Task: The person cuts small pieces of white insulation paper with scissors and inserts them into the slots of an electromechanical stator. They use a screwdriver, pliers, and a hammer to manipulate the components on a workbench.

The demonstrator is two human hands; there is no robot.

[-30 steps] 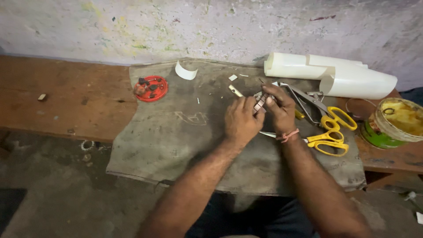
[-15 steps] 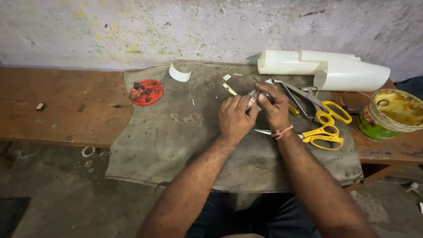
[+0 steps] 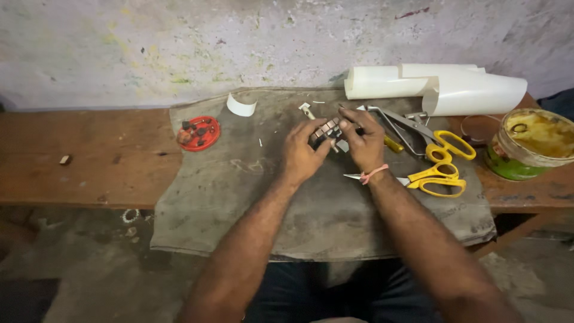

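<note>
My left hand point(image 3: 303, 151) and my right hand point(image 3: 362, 139) meet over a grey cloth point(image 3: 239, 197) spread on a wooden bench. Together they pinch a small dark metal part point(image 3: 326, 130) between their fingertips. The right hand also seems to press a thin tool against that part, though its shape is hard to make out. A pink band circles my right wrist. Just right of that wrist lie yellow-handled scissors point(image 3: 435, 177), with a second yellow-handled pair point(image 3: 439, 143) behind them.
A red lid point(image 3: 198, 133) holding small dark pieces sits at the cloth's left. A white curled strip point(image 3: 241, 106) lies behind it. Rolled white sheets point(image 3: 442, 87) lean at the back right by the wall. An open tin of yellowish paste point(image 3: 526, 143) stands at far right.
Both hands have stayed together on the small part, turning it slightly. The camera view has drifted a little; nothing on the cloth has been moved.
</note>
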